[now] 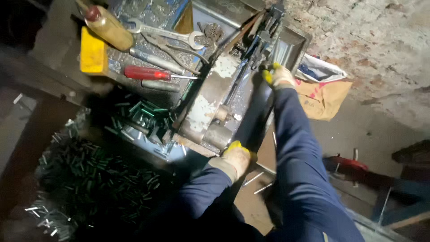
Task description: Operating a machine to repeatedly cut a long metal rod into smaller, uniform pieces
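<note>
Dim workshop w/ cluttered table point(67, 85): left hand point(235, 157) clenched on near end of metal cutting machine point(215, 112), right hand point(277, 76) gripping its far lever point(257, 60), big pile of cut rods point(89, 179) left of fingers, few stray rods point(255, 179) on floor below.

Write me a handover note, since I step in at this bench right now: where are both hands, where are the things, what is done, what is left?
Left hand, gloved: on the near end of the metal bench machine, by its round shaft; grip not clear.
Right hand, gloved: at the machine's far end, on the dark bar there; whether it grips cannot be told.
Small cut metal pieces lie heaped to the left, below the machine.
Red-handled screwdriver, spanner and pliers lie on the tray behind.
Done: many pieces already in the heap. Left: cannot be judged from this view.
</note>
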